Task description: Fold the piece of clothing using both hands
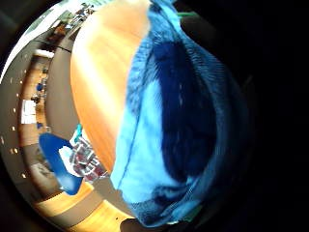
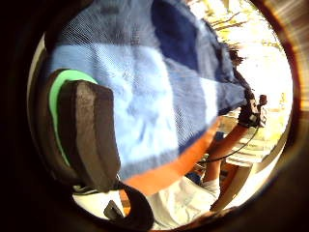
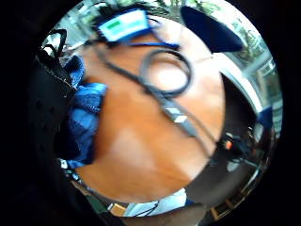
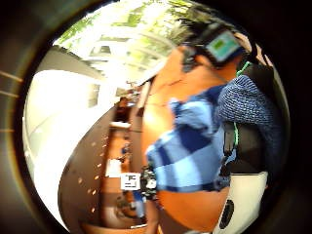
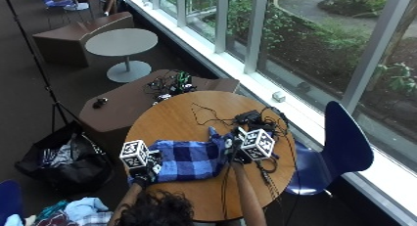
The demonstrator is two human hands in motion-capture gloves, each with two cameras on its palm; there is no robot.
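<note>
Blue checked shirt [image 5: 189, 160] lies on round wooden surface [image 5: 176, 121]. Left hand [image 5: 145, 171] fingers grip its left edge; right hand [image 5: 236, 148] fingers pinch its right edge.

The piece of clothing, a knit cloth garment [image 5: 189, 160], is checked in dark navy and light blue squares. It lies on a round wooden table [image 5: 189, 116] of warm orange-brown. Both hands wear black gloves, the left hand [image 5: 145, 174] and the right hand [image 5: 236, 150] alike. A moulded plastic chair [image 5: 335, 147] beside the table is deep blue. Farther off stands a small round table [image 5: 122, 42] in plain grey, next to a brown angular bench [image 5: 78, 35].
</note>
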